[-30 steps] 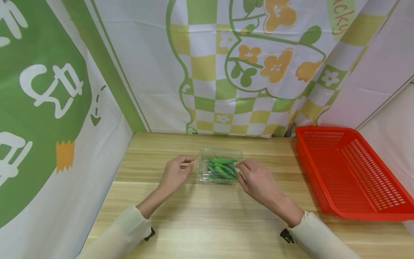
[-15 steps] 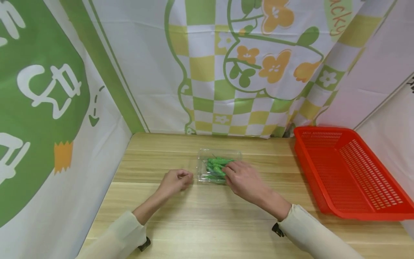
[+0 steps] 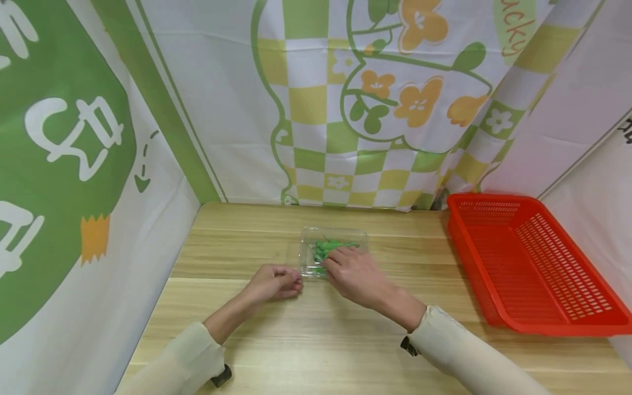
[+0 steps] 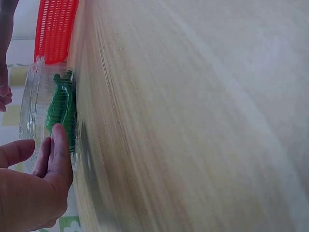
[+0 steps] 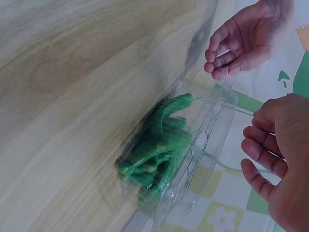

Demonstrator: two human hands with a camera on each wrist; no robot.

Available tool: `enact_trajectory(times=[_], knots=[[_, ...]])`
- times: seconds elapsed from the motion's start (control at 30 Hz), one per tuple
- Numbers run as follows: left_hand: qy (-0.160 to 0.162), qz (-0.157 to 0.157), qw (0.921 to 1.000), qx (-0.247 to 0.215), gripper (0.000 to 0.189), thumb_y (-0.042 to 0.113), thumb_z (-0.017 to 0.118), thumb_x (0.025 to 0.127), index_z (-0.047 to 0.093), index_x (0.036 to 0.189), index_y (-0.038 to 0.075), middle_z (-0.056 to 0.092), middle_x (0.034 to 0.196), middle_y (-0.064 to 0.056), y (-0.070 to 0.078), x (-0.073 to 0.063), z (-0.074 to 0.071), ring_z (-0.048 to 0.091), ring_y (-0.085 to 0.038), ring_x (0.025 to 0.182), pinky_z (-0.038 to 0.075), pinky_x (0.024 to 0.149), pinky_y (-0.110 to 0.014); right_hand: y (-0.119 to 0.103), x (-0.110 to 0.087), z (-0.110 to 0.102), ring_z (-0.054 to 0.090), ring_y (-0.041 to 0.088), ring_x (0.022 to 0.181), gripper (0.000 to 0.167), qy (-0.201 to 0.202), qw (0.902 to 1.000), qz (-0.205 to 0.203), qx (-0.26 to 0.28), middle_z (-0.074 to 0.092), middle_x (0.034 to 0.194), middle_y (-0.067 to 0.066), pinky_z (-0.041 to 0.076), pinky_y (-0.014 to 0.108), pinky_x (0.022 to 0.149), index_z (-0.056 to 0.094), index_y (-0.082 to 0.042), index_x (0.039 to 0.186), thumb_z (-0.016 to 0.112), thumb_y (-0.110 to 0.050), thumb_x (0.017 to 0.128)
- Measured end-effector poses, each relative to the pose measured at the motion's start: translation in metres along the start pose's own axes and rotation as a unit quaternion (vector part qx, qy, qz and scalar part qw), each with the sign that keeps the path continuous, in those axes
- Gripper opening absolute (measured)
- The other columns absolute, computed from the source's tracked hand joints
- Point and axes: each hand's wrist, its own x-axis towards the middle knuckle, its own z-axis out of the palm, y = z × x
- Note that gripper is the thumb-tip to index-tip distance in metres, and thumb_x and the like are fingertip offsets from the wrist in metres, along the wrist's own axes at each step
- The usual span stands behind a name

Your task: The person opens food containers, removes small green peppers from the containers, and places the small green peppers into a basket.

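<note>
A clear plastic box [image 3: 307, 235] of green chili peppers [image 3: 323, 249] sits on the table. My left hand [image 3: 274, 282] is at the box's near left corner, fingers loosely bent with nothing gripped. The left wrist view has its fingertips beside the box wall [image 4: 36, 96]; whether they touch it I cannot tell. My right hand [image 3: 355, 277] hovers over the right part of the box and hides some peppers. In the right wrist view, this hand [image 5: 289, 150] stands apart from the box's rim [image 5: 203, 145], its fingers relaxed and holding nothing.
To the right, a red perforated plastic basket [image 3: 543, 328] stands on the wooden table [image 3: 306, 340]. A patterned curtain [image 3: 345, 137] hangs behind the table's back edge. The left side is bounded by a green and white cloth [image 3: 163, 230].
My right hand has moved left from the box's right edge to over the peppers. My left hand has come nearer and right, to the box's near left corner.
</note>
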Motion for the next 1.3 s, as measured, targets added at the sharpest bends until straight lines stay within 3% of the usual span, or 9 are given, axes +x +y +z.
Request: enact_trajectory(times=[0.2,0.47,0.77,1.03,1.3], knots=[[-0.017,-0.002,0.9998,-0.007,0.030,0.003,0.059,0.106,0.062,0.126,-0.019,0.071,0.120,-0.030,-0.001,0.003,0.001,0.075,-0.023,0.100,0.063,0.098,-0.038,-0.004,0.006,0.008,0.069,0.018,0.097,0.009,-0.005,0.9999,-0.009,0.000,0.073,0.101,-0.001,0.061,0.033,0.077,0.077,-0.013,0.105,0.073,-0.014,0.098],[-0.036,-0.006,0.9993,-0.009,0.032,0.007,0.060,0.107,0.062,0.127,-0.018,0.072,0.120,-0.027,-0.002,0.004,0.001,0.075,-0.023,0.103,0.063,0.097,-0.038,-0.007,0.010,0.015,0.069,0.020,0.111,0.013,-0.018,0.9997,-0.005,0.014,0.073,0.115,0.002,0.062,0.037,0.093,0.079,-0.013,0.110,0.074,-0.015,0.098],[-0.035,-0.013,0.9992,-0.014,0.027,0.006,0.058,0.107,0.065,0.124,-0.015,0.072,0.120,-0.027,-0.002,0.007,0.002,0.075,-0.025,0.104,0.064,0.097,-0.038,-0.011,0.014,0.024,0.068,0.025,0.121,0.013,-0.035,0.9991,-0.014,0.019,0.072,0.130,0.008,0.056,0.042,0.109,0.077,-0.013,0.107,0.078,-0.018,0.096],[-0.027,-0.017,0.9994,-0.015,0.025,0.004,0.057,0.107,0.065,0.123,-0.014,0.074,0.114,-0.021,0.001,0.007,0.003,0.075,-0.024,0.102,0.064,0.096,-0.037,-0.016,0.019,0.030,0.066,0.025,0.127,0.007,-0.050,0.9986,-0.012,0.009,0.071,0.134,0.007,0.057,0.042,0.109,0.076,-0.017,0.105,0.075,-0.020,0.099],[-0.024,-0.013,0.9994,-0.019,0.024,-0.001,0.056,0.107,0.065,0.122,-0.017,0.072,0.110,-0.015,0.001,0.010,0.002,0.074,-0.021,0.099,0.064,0.097,-0.036,-0.020,0.024,0.037,0.063,0.024,0.129,0.008,-0.038,0.9988,-0.024,-0.022,0.070,0.135,0.006,0.057,0.040,0.107,0.078,-0.016,0.104,0.073,-0.018,0.098]])
